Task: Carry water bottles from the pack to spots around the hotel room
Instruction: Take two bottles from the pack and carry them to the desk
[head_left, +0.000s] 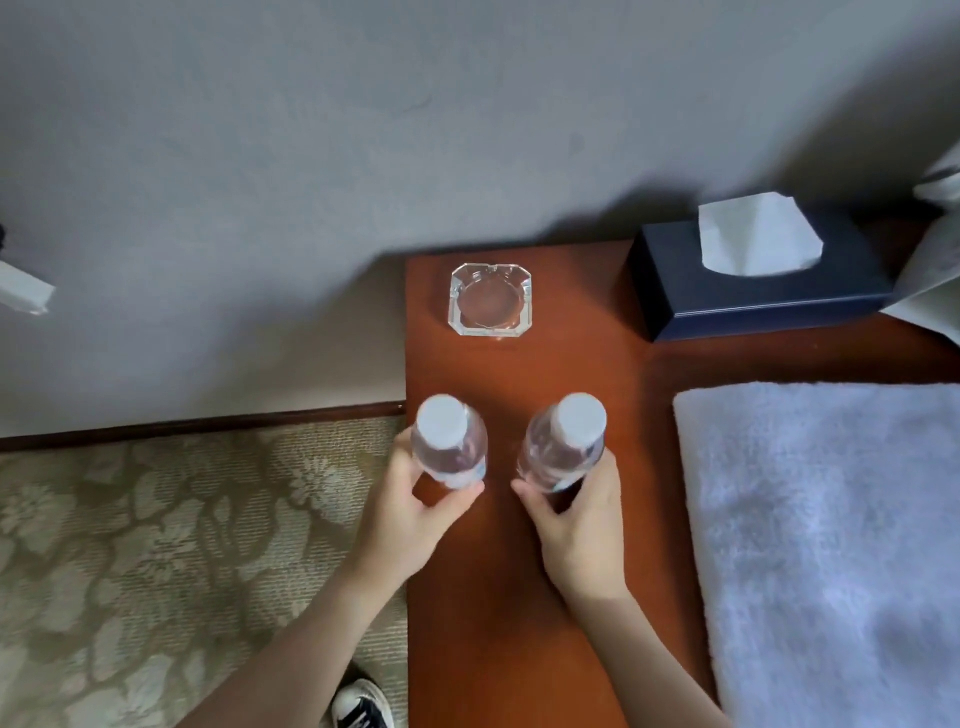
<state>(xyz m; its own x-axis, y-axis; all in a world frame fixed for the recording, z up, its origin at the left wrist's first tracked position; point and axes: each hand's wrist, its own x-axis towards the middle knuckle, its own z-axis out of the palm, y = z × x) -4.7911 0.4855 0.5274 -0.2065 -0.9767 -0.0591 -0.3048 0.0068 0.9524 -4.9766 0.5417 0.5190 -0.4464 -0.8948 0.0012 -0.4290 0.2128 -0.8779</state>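
two bottles, one table

left bottle and right bottle upright over the table, fingers of left hand and right hand curled round each. i'd set them flat, short of the ashtray, before letting go.

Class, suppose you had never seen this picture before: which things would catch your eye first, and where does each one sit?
First come the two water bottles, one gripped by the left hand and one by the right hand, side by side over the wooden table. Behind them a glass ashtray stands near the table's far left corner, with a dark tissue box to its right. A white towel covers the table's right side.
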